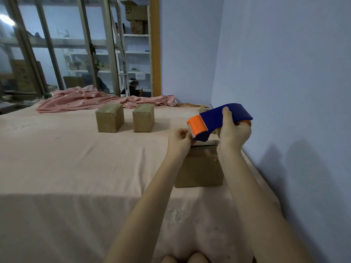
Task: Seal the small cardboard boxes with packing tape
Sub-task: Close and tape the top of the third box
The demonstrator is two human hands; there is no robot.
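My right hand (pixel 232 132) grips a blue tape dispenser (pixel 220 118) with an orange cutter head, held in the air above a small cardboard box (pixel 201 168) near the wall. My left hand (pixel 179 141) pinches at the tape end right by the orange cutter. The box's top is partly hidden behind both hands. Two more small cardboard boxes, one on the left (pixel 109 117) and one on the right (pixel 143 117), stand further back on the pink sheet, with tape across their tops.
Everything sits on a bed covered by a pink sheet (pixel 76 168). A crumpled pink blanket (pixel 91 100) lies along the far edge. A blue wall (pixel 284 73) runs close along the right. Behind glass at the back are shelves with boxes and a seated person.
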